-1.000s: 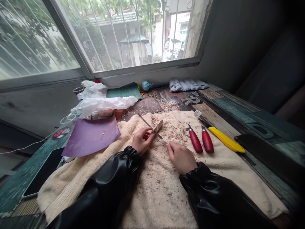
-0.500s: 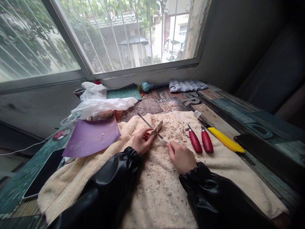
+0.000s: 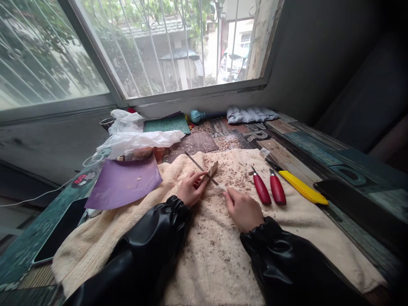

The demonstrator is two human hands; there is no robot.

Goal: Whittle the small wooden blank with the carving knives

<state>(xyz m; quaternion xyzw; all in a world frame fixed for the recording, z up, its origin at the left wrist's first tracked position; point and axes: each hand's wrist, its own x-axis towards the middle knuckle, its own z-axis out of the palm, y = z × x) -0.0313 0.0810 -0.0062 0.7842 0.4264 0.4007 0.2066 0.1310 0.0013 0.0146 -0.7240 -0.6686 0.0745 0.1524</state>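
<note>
My left hand [image 3: 190, 190] is closed around a small piece of wood [image 3: 213, 169], whose far end sticks out past my fingers. In my right hand [image 3: 245, 211] is a thin dark file [image 3: 199, 165], gripped by its whitish handle end [image 3: 221, 187]. The file lies slantwise across the wood, pointing away to the left. Beneath both hands is a cream towel [image 3: 213, 259] scattered with wood shavings. Two carving knives with red handles, the nearer one [image 3: 262, 189] and its neighbour [image 3: 278, 189], lie right of my right hand.
A yellow utility knife [image 3: 301, 187] and a dark flat object [image 3: 350, 208] lie at the right. Purple sandpaper [image 3: 124, 182] and a black-screened tablet [image 3: 59, 233] are at the left. White plastic bags [image 3: 143, 140], a green sheet [image 3: 167, 124] and a grey padded bundle [image 3: 251, 114] line the back.
Hardly anything differs: the file stays across the wood and both hands keep their hold. The whole view has shifted very slightly.
</note>
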